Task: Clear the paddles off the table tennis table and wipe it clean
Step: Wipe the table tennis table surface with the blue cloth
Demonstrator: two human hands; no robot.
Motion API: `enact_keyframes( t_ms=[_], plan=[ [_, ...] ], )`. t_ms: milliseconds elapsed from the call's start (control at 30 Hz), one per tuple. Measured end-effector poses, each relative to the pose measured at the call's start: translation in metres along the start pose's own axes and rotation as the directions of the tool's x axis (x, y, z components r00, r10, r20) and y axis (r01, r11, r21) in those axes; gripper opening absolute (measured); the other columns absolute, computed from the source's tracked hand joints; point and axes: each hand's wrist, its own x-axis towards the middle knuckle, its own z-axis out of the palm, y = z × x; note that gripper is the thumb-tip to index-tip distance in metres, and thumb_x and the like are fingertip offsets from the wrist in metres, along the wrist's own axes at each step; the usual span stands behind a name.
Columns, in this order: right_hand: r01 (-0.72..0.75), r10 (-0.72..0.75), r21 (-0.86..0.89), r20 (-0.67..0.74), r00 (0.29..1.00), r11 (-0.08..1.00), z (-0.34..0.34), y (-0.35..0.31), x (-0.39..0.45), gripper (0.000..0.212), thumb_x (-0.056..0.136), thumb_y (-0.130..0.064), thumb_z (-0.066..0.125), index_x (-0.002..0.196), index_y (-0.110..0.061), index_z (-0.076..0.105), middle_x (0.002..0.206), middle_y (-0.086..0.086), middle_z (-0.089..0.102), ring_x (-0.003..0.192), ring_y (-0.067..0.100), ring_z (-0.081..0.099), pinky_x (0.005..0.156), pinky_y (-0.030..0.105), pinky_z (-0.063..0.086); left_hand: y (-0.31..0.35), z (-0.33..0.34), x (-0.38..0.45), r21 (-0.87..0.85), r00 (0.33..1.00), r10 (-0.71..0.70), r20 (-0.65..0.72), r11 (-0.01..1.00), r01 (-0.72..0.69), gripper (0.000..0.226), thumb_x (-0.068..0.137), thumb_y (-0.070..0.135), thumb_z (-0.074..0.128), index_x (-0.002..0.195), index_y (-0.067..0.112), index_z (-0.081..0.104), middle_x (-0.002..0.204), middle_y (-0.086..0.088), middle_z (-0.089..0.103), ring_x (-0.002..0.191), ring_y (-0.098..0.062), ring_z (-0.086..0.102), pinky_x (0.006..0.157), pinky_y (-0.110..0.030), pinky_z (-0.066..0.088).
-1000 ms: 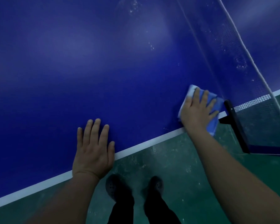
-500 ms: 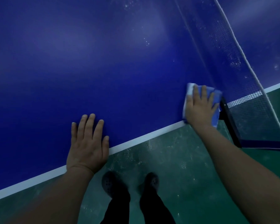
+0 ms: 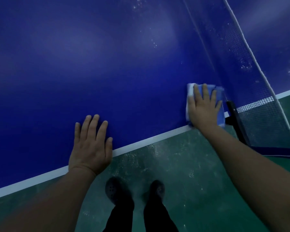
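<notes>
The blue table tennis table [image 3: 107, 64] fills the upper view, its white edge line running from lower left to right. My right hand [image 3: 203, 109] presses flat, fingers straight, on a folded blue and white cloth [image 3: 189, 91] at the table's near edge, close beside the net post. My left hand [image 3: 90, 146] rests flat on the table top near the edge, fingers straight, holding nothing. No paddle is in view.
The net [image 3: 251, 91] with its white top band runs up from the black net post [image 3: 233, 114] on the right. Below the table edge lies a green floor [image 3: 182, 164], where my two dark shoes [image 3: 134, 190] stand.
My right hand has slid the cloth a little toward me and the table edge beside the net post. My left hand stays flat in place.
</notes>
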Motion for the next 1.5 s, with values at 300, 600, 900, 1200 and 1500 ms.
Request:
enact_keyframes(
  t_ms=[300,600,900,1200,1500],
  plan=[
    [0.757,-0.735,-0.098,0.186,0.652,0.646,0.031,-0.090,-0.096,0.058,0.102,-0.055,0.017,0.157,-0.039,0.025,0.168,-0.001,0.017,0.154,0.036,0.005,0.120,0.063,-0.001,-0.012,-0.011,-0.012,-0.097,0.997,-0.017,-0.076,0.995,0.009,0.061,0.095,0.038,0.033,0.140,0.000,0.051,0.152,-0.021,0.042,0.145,-0.037,0.030,0.122,-0.057,0.014],
    [0.583,-0.578,-0.026,0.092,0.811,0.812,0.044,-0.157,-0.110,0.058,0.101,-0.045,0.018,0.158,-0.036,0.022,0.168,0.000,0.013,0.153,0.041,0.004,0.117,0.070,0.005,-0.092,-0.026,-0.061,-0.023,0.945,-0.301,-0.131,0.953,0.301,0.064,0.091,0.041,0.035,0.139,0.000,0.050,0.152,-0.023,0.038,0.145,-0.040,0.028,0.122,-0.059,0.010],
    [0.540,-0.531,-0.088,0.108,0.841,0.837,0.030,-0.197,-0.018,0.057,0.104,-0.053,0.018,0.159,-0.040,0.013,0.169,-0.005,0.005,0.155,0.033,-0.002,0.119,0.064,0.000,-0.096,-0.015,-0.060,0.040,0.949,-0.281,-0.141,0.956,0.289,0.066,0.093,0.047,0.034,0.140,0.004,0.051,0.150,-0.021,0.041,0.141,-0.041,0.033,0.118,-0.063,0.018],
    [0.994,-0.968,-0.064,0.232,0.098,0.085,0.058,-0.246,-0.117,0.053,0.104,-0.052,0.030,0.155,-0.036,0.031,0.166,0.000,0.022,0.154,0.038,0.009,0.119,0.066,0.004,-0.101,-0.011,-0.062,0.000,0.940,-0.254,-0.227,0.965,0.260,0.064,0.095,0.046,0.036,0.140,0.002,0.050,0.148,-0.021,0.045,0.140,-0.041,0.037,0.117,-0.063,0.020],
    [0.525,-0.521,-0.082,0.066,0.851,0.847,0.017,-0.180,-0.010,0.057,0.104,-0.053,0.023,0.158,-0.037,0.021,0.168,-0.002,0.014,0.154,0.035,0.005,0.117,0.068,0.008,-0.099,-0.012,-0.062,0.011,0.950,-0.266,-0.161,0.962,0.271,0.063,0.096,0.047,0.031,0.137,0.004,0.052,0.148,-0.021,0.042,0.141,-0.040,0.033,0.118,-0.063,0.017]
  ],
)
